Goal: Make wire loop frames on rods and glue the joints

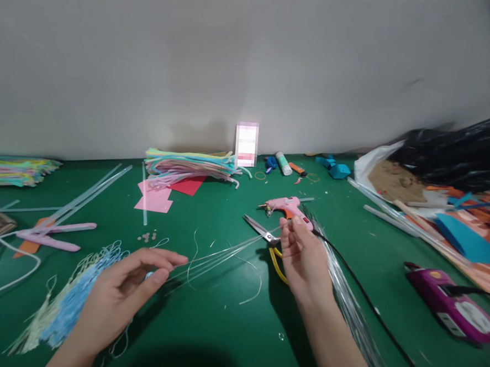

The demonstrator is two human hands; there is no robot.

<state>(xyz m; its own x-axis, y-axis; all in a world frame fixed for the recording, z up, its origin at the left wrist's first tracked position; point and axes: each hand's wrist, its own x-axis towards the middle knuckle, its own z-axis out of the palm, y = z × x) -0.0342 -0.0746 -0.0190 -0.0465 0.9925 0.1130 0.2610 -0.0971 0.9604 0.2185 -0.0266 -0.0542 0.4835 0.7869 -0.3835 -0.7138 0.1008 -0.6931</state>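
Observation:
Several thin, clear strands [224,252] stretch across the middle above the green table. My right hand [302,253] pinches their right ends, close to the scissors and the glue gun. At the left ends is my left hand [133,287], thumb and fingers apart, the strands passing by its fingertips. Open-bladed scissors [271,239] with yellow handles lie partly behind my right hand. Just beyond them rests a pink glue gun [285,203] with a black cord. Blue and cream tassels [81,290] lie beside my left forearm. Loose curled threads [259,281] are on the table between my hands.
Pipe cleaners [192,166] lie at the back on pink and red paper [159,197]. A pink hair straightener [59,236] is left. A bundle of clear strips [348,300] runs beside my right forearm. Far right are a purple device [451,304], coloured paper and a black bag [458,147].

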